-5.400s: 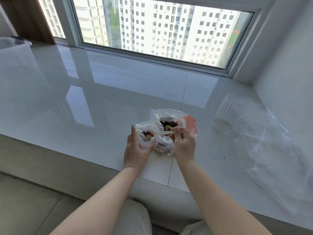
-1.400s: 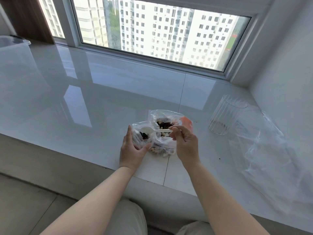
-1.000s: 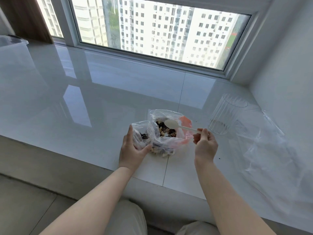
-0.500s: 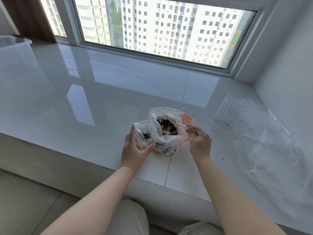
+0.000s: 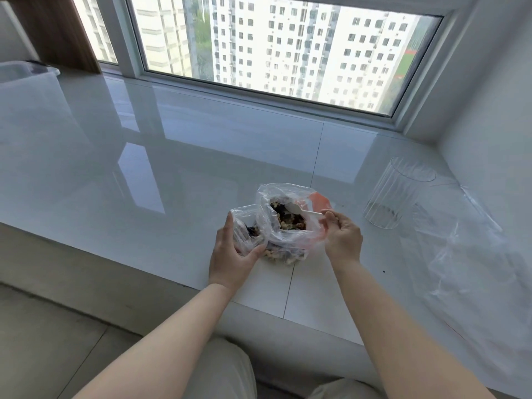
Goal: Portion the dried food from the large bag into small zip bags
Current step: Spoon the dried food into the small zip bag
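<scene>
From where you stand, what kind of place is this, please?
Probably a flat high up in a residential tower: a glossy white tiled sill runs under a wide window that faces apartment blocks, and a clear storage bin sits at its left end.

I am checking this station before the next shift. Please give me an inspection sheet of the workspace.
Surface: glossy white sill, few dark crumbs at right.
Job's things: large bag open, dried food inside; small zip bag partly filled; white spoon in the large bag.
Clutter: clear ribbed cup; loose clear plastic sheet; plastic bin.
Grippers: left hand holds small zip bag; right hand holds spoon.
Cables: nothing seen.
Surroundings: window, buildings outside.
</scene>
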